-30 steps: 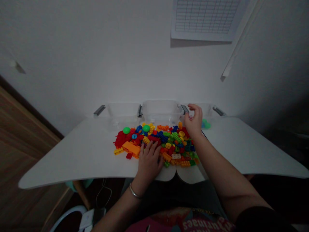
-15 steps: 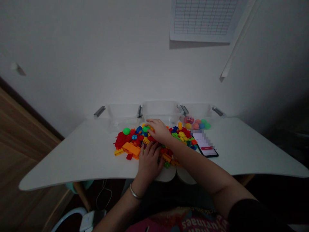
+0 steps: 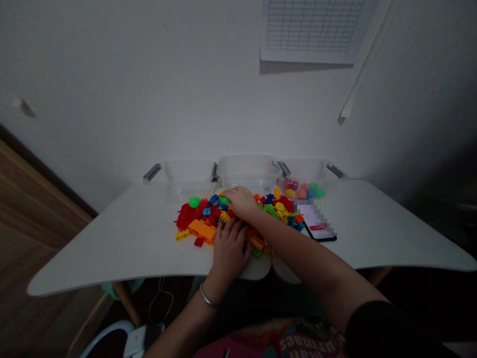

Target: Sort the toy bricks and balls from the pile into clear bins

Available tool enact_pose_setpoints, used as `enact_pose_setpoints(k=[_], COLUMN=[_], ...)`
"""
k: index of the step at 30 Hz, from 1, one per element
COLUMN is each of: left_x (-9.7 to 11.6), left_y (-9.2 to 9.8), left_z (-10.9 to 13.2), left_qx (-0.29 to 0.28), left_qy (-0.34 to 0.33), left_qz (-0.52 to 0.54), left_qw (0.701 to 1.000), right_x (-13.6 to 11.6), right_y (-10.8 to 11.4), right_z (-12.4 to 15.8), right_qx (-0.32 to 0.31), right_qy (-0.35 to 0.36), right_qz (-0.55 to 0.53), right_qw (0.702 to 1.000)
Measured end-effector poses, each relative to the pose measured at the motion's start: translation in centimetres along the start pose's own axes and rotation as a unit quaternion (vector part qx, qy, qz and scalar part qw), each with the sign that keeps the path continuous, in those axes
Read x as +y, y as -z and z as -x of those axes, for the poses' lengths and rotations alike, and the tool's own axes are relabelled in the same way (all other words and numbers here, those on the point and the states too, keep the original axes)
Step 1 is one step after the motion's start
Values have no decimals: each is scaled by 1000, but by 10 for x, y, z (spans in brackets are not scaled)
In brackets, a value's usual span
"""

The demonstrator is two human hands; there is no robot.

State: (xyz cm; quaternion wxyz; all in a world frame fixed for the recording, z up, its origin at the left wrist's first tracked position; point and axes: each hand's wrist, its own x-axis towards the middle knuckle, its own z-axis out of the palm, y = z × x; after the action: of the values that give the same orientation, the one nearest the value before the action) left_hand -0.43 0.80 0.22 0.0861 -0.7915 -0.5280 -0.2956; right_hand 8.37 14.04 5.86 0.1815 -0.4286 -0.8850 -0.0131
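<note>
A heap of coloured plastic building bricks [image 3: 208,219] lies in the middle of the white table [image 3: 112,238]. My left hand [image 3: 229,246] rests flat on the near side of the heap, fingers stretched out. My right hand [image 3: 240,201] reaches across to the far middle of the heap, fingers curled down over a green round piece [image 3: 224,200]; whether it grips the piece is hidden. Another green round piece [image 3: 194,202] sits at the heap's far left.
Three clear plastic bins stand along the wall: left [image 3: 186,171], middle [image 3: 248,169], right [image 3: 309,171] with several coloured balls [image 3: 303,191] in it. A phone [image 3: 316,226] lies right of the heap. A chart hangs on the wall [image 3: 313,30].
My right hand left the right bin, swung left over the heap and now lies on the green round piece. The left hand stayed put.
</note>
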Motion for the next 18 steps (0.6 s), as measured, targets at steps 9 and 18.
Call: enact_pose_setpoints(k=[9,18], left_x=[0,2], left_y=[0,2], left_z=[1,1], left_qx=[7,3], left_qy=[-8,-2], left_qz=[-8,-10], left_qw=[1000,1000], right_x=[12,92], right_y=[13,47], right_z=[22,55], right_qx=[154,449], right_qy=[13,-99], right_qz=[-133,-115], right_qw=[979,880])
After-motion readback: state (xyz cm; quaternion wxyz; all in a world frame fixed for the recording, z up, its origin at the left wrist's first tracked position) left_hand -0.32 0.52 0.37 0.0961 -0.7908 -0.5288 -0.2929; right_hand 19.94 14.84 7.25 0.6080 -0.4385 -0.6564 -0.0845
